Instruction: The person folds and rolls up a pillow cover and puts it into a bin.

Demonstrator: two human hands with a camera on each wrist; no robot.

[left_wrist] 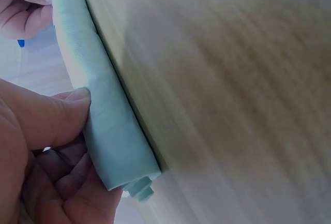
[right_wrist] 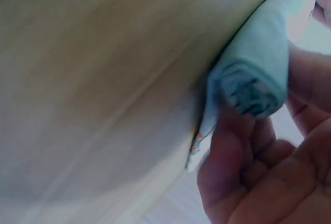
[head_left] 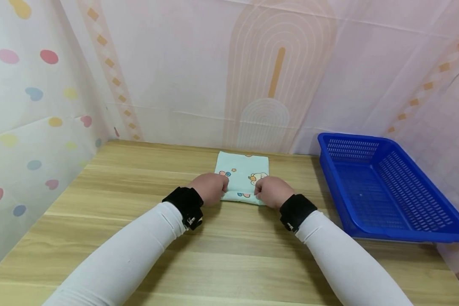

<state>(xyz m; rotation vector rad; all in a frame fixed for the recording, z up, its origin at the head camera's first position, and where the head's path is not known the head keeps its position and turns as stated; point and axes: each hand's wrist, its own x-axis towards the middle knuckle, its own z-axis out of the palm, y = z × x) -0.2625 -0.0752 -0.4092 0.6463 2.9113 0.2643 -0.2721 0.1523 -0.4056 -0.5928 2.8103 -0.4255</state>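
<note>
A mint-green cloth [head_left: 242, 163] with a cartoon print lies on the table, its near edge wound into a roll. My left hand [head_left: 211, 188] pinches the left end of that roll [left_wrist: 106, 100], the thumb on top and the fingers curled beneath. At the other end, my right hand [head_left: 274, 192] grips the roll with bent fingers close to its open spiral end [right_wrist: 251, 94]. A flat printed part of the cloth shows below the roll in the right wrist view. Both wrists wear black bands.
A blue plastic basket [head_left: 352, 214] with slotted sides stands at the right of the wooden table [head_left: 222, 259]. Behind the cloth hangs a pale patterned curtain [head_left: 179, 76], and a dotted one [head_left: 34, 110] covers the left side.
</note>
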